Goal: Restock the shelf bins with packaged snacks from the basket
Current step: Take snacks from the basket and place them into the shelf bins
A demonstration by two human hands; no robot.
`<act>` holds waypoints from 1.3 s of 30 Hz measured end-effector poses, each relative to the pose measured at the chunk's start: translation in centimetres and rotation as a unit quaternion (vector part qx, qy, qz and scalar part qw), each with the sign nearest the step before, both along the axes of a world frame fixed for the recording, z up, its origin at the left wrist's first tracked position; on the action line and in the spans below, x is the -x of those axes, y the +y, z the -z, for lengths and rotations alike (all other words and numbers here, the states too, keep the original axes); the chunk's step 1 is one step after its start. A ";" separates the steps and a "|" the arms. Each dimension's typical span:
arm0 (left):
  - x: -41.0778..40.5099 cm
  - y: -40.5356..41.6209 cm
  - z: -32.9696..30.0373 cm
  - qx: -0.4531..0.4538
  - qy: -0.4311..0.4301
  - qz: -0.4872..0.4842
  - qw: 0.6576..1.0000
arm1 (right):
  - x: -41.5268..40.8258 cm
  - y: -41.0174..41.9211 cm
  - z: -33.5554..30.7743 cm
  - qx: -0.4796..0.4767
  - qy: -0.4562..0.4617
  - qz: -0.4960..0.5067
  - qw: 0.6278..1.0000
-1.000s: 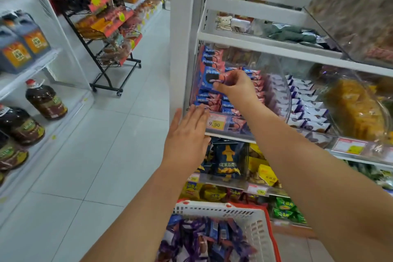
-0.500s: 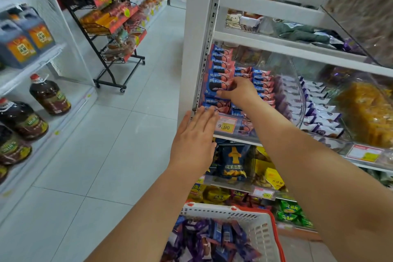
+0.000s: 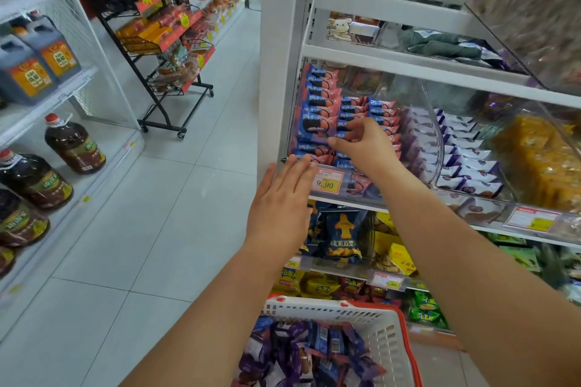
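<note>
Two hands up at the bin's left front corner: right hand [image 3: 361,143] pinching a blue snack packet [image 3: 314,130], long axis level, among stacked rows; left hand [image 3: 283,198], fingers spread, just below; basket [image 3: 386,333] beneath.

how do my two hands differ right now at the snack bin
The right hand is inside the clear bin, fingers curled, pinching a blue-and-pink packet; the left hand is outside, at the bin's front edge, fingers straight and together, holding nothing. The right hand sits higher and deeper in the shelf than the left. Both are bare and reach toward the same bin, above the basket.
</note>
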State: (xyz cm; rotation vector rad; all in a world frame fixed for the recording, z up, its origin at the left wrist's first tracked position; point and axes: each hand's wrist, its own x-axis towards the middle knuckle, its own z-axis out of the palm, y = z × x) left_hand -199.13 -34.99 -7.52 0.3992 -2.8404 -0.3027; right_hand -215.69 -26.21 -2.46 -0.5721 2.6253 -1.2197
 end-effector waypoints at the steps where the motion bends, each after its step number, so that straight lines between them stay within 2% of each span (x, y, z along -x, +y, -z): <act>1: 0.1 0.0 0.1 0.002 -0.004 -0.001 1.000 | -0.9 0.7 -0.1 0.019 0.003 -0.004 1.000; 5: 0.2 0.1 0.3 0.006 -0.003 -0.007 1.000 | -5.4 3.5 -0.5 0.096 0.034 -0.046 0.994; 9: -0.1 -0.3 1.2 0.030 0.000 0.011 1.000 | -10.1 6.2 1.4 0.127 -0.015 -0.102 0.986; 13: -3.3 -0.5 4.2 0.019 0.005 0.019 1.000 | -13.6 8.5 6.7 0.047 -0.112 -0.153 0.981; 16: -8.4 0.1 8.4 -0.051 -0.034 -0.019 0.998 | -15.9 10.1 12.2 -0.035 -0.185 -0.168 0.968; 19: -14.3 0.8 13.4 -0.110 -0.116 -0.070 0.985 | -18.7 11.2 18.2 -0.108 -0.275 -0.173 0.940; 22: -19.1 1.4 16.9 -0.171 -0.181 -0.112 0.962 | -21.9 11.1 23.1 -0.156 -0.378 -0.191 0.892; 24: -21.4 1.8 18.3 -0.204 -0.209 -0.134 0.947 | -23.9 10.6 26.2 -0.167 -0.440 -0.185 0.863; 29: -25.4 2.3 20.5 -0.279 -0.240 -0.179 0.912 | -28.2 8.1 32.6 -0.201 -0.527 -0.202 0.800; 30: -26.0 2.3 20.8 -0.294 -0.240 -0.188 0.906 | -29.1 7.5 33.5 -0.195 -0.534 -0.203 0.798; 34: -27.4 2.2 21.2 -0.325 -0.226 -0.199 0.896 | -32.5 5.9 39.0 -0.170 -0.457 -0.256 0.835; 39: -28.9 1.2 21.5 -0.339 -0.223 -0.227 0.885 | -34.0 4.2 42.2 -0.256 -0.414 -0.268 0.832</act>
